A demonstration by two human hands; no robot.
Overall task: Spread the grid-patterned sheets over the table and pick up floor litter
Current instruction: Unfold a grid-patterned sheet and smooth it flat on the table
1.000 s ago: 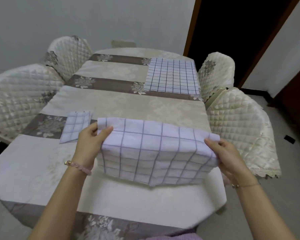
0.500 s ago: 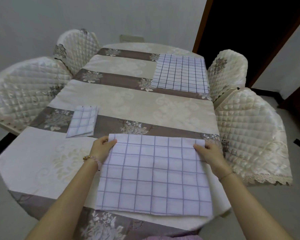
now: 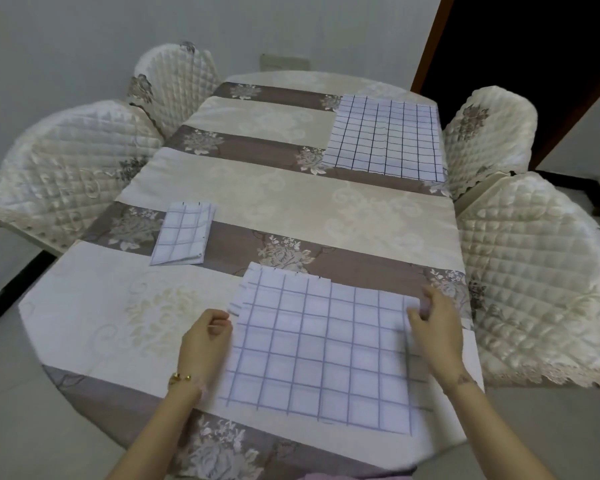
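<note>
At the near right corner of the table (image 3: 94, 306), the near grid sheet (image 3: 323, 355) is lying flat on the tablecloth. Its near edge is sitting close to the table's near rim and its right edge is running close to the right rim. Your left hand (image 3: 205, 344) is resting just beside the sheet's left edge, fingers curled loosely inward and pinching nothing. A bracelet (image 3: 179, 378) is sitting on that wrist. Your right hand (image 3: 435, 327) is lying over the sheet's far right corner; the fingers are blurred, so you cannot tell whether they are pinching the cloth. The sheet's far left corner is showing a small doubled-over flap.

Left of that sheet and slightly farther away, a folded grid sheet (image 3: 182, 235) is lying on a brown band, well apart from your hands. At the table's far right corner, a spread grid sheet (image 3: 385, 140) is reaching the right rim.

Quilted chairs (image 3: 534, 278) are crowding both long sides. Between the sheets, the table's middle and near left are staying open.
</note>
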